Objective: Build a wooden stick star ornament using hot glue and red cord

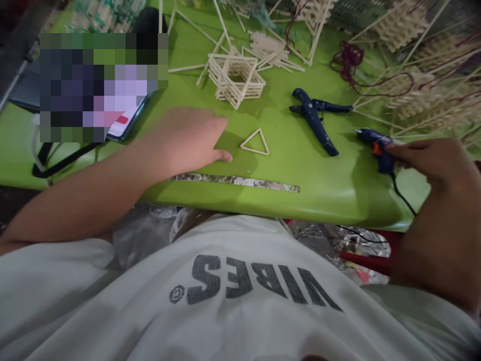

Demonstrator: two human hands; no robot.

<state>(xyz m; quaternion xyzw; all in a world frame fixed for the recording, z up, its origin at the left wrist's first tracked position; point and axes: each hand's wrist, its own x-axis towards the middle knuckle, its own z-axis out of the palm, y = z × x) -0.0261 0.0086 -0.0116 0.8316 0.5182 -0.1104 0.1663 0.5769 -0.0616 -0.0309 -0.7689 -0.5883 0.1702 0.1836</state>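
My left hand (193,138) hovers low over the green table, slightly blurred. Its thumb is spread from the fingers, nothing shows between them, and the other fingertips are hidden. Just right of it lies a small triangle of thin wooden sticks (257,151). My right hand (438,155) pinches the back of a dark blue glue gun (384,155) with an orange trigger, its nozzle pointing left. Between the triangle and the glue gun are dark blue cutting pliers (317,123) with spread handles. A patterned flat strip (240,181) lies near the front edge.
Behind the triangle stands a star-shaped stick frame (236,80), with loose sticks (268,49) beyond it. More stick structures (421,95) and dark red string (347,60) crowd the right back. A phone (130,120), partly pixelated, is at left. The glue gun's cord (403,196) crosses the front edge.
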